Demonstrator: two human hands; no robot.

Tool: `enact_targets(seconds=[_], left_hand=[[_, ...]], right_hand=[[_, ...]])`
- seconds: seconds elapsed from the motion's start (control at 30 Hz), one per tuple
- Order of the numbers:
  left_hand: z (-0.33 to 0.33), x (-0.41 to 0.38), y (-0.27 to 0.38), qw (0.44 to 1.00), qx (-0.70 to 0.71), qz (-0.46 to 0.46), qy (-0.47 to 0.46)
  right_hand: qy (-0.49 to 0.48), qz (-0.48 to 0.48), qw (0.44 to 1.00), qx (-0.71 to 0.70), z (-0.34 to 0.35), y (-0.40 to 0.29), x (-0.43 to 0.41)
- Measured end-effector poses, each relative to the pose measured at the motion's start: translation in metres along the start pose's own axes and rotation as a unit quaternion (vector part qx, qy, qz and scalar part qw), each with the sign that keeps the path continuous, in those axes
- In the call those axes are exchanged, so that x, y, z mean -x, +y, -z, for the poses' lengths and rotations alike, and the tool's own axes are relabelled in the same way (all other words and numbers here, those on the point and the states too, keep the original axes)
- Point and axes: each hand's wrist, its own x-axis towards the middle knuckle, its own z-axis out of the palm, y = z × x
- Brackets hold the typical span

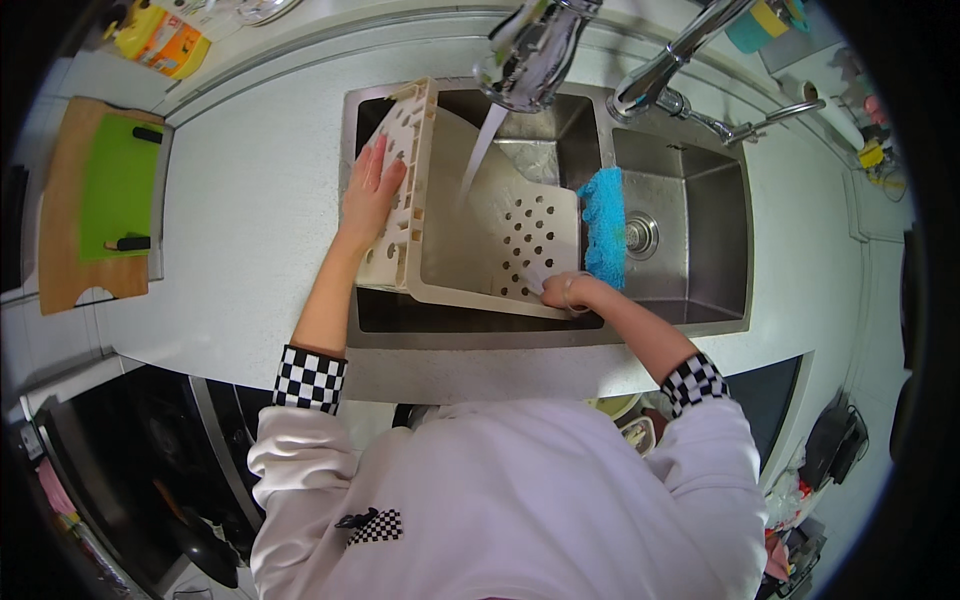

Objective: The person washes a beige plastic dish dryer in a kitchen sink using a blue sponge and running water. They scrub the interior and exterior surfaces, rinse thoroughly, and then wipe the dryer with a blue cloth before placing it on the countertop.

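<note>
A cream plastic basket (465,247) with small cut-out holes is tilted in the left basin of a steel double sink (540,341). Water runs from the chrome faucet (536,56) into it. My left hand (371,187) lies flat with its fingers spread against the basket's outer left wall. Inside the lower right corner, my right hand (566,291) is closed on a thin, whitish, translucent thing (534,277) against the perforated part; what it is I cannot tell. A blue fluffy cloth (606,229) hangs over the divider between the basins, just above my right wrist.
A second chrome tap (637,94) rises behind the right basin (709,240). At the far left stand a wooden board (60,225) and a green cutting board (112,187) with dark-handled tools. A yellow bottle (169,41) stands on the back ledge.
</note>
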Motion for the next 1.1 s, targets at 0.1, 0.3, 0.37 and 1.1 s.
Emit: enact_targets(seconds=[0.1, 0.3, 0.37, 1.1], left_hand=[[-0.006, -0.001, -0.003, 0.996, -0.045, 0.08, -0.006], [-0.004, 0.012, 0.038, 0.984, -0.084, 0.16, -0.008], [-0.008, 0.014, 0.049, 0.983, -0.085, 0.16, -0.006], [-0.028, 0.02, 0.07, 0.968, -0.232, -0.077, 0.05]], right_hand=[[0.231, -0.074, 0.881, -0.405, 0.002, -0.015, 0.024], [0.402, 0.118, 0.725, -0.547, 0.11, -0.113, 0.094], [0.458, 0.122, 0.742, -0.474, 0.138, -0.125, 0.109], [0.682, -0.013, 0.702, -0.207, 0.109, -0.128, 0.138]])
